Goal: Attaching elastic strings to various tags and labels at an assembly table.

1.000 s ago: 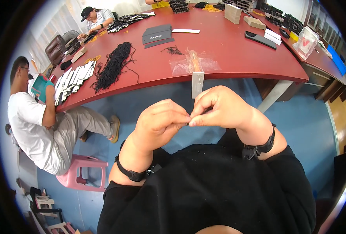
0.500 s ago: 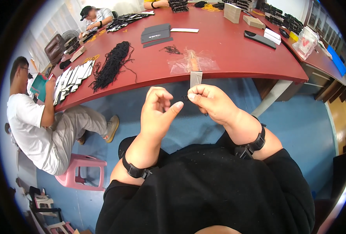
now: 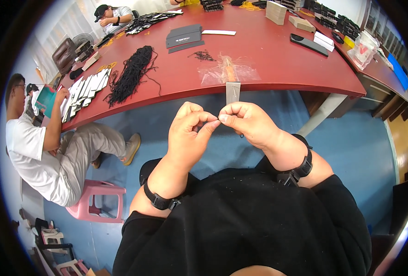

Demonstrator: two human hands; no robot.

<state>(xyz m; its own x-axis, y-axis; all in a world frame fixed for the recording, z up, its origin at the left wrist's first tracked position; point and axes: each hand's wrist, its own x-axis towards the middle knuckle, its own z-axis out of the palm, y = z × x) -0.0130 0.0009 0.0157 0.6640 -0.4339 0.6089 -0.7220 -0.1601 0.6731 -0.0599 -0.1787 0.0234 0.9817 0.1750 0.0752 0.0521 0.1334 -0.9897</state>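
Note:
My left hand (image 3: 190, 133) and my right hand (image 3: 247, 122) meet fingertip to fingertip in front of the table edge. Both are closed in a pinch. A short bit of thin black cord (image 3: 241, 135) shows under my right hand; the rest is hidden by the fingers. Just beyond my hands, a flat grey plate (image 3: 232, 93) juts over the table edge. Clear tape (image 3: 247, 73) lies round an orange-brown strip (image 3: 230, 71) behind the plate, on the red table (image 3: 185, 69).
A heap of black cords (image 3: 132, 76) and white-and-black strips (image 3: 86, 94) lie to the left. Dark grey card pieces (image 3: 184, 37), black scraps (image 3: 203, 55) and a black case (image 3: 309, 44) are on the table. A person (image 3: 43, 138) sits at the left on a pink stool (image 3: 98, 198).
My left hand has moved right and closed its fingertips, which now meet those of my right hand. The right hand has shifted slightly left and stays pinched.

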